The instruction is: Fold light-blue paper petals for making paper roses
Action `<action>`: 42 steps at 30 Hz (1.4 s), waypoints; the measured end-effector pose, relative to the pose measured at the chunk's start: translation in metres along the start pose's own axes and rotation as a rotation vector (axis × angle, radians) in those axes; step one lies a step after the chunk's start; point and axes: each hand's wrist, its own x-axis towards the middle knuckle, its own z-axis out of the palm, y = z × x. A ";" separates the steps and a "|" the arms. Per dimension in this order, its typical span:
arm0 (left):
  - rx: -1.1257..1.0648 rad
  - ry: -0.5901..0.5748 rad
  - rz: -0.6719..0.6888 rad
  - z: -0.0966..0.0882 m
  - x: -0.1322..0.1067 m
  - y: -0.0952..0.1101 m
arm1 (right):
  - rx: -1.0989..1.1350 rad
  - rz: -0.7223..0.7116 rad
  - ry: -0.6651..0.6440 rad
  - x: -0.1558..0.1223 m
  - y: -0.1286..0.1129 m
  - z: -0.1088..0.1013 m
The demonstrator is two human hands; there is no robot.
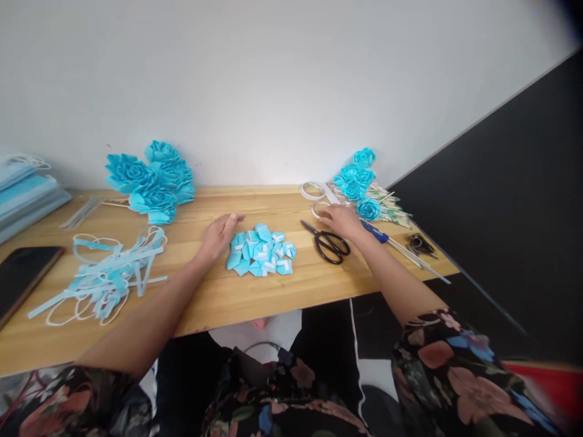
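Observation:
Side-on to the table, my left hand [223,235] has its fingers stretched out and holds nothing that I can see. Just right of it lies a pile of folded light-blue petals [262,250], some with white strips of double-sided tape on them. My right hand [340,220] is bent over a narrow roll of white tape [314,210], with its fingers at the roll's edge; part of the roll is hidden under the hand. Black-handled scissors [328,244] lie between the petals and my right forearm. A wider roll of white tape [312,191] lies behind.
Blue flowers [157,179] stand at the back left, smaller ones [357,176] at the back right on a bundle of sticks [389,206]. Cut mask straps [109,279], a phone [27,276] and stacked masks [27,194] are left. A blue-handled tool [375,231] and black clips [421,244] are right.

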 end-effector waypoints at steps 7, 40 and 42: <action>0.030 -0.018 0.034 0.002 0.002 -0.003 | -0.111 0.023 0.143 0.046 -0.014 -0.008; 0.118 -0.012 0.127 0.006 0.006 0.002 | -0.237 0.164 0.066 0.086 -0.032 0.003; 0.117 -0.008 0.128 0.006 0.006 0.002 | -0.233 0.144 0.070 0.085 -0.032 0.003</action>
